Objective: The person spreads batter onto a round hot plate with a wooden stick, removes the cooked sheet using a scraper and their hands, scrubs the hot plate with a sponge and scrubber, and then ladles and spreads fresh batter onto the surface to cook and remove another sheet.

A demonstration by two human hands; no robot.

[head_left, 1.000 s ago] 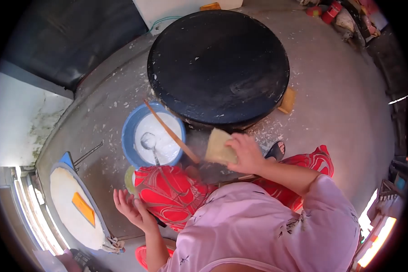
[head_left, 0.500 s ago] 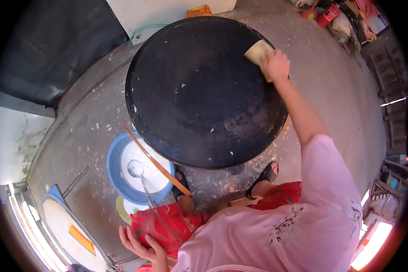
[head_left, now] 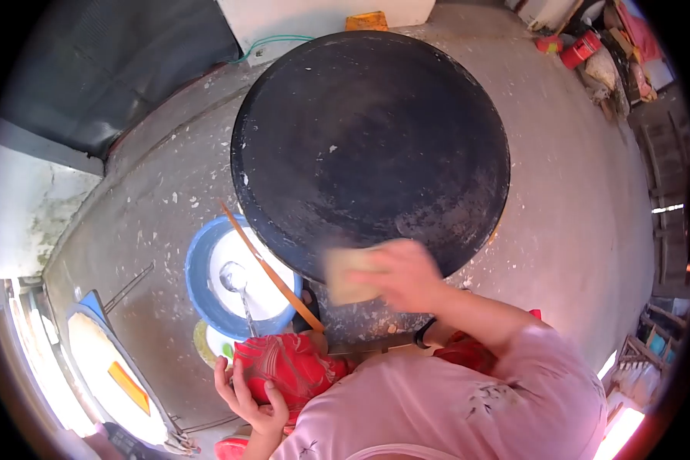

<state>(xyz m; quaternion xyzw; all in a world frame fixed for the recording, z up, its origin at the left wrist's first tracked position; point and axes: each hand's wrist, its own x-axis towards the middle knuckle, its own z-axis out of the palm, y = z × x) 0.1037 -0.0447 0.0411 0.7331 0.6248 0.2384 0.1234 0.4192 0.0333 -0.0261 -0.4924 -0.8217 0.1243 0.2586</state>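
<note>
Head view: right grip (head_left: 403, 274) pinches squarish pad (head_left: 348, 277) by scuffed disc (head_left: 376, 153); left grip (head_left: 256, 405) spread.

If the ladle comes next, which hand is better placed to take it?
Probably the left hand: it's open, looks empty, and is nearer the ladle in the blue basin. The right hand is occupied, holding a pale pad at the near edge of the black plate.

The grey floor (head_left: 583, 192) carries a blue basin (head_left: 197, 270) and scattered white flecks (head_left: 175, 197).
</note>
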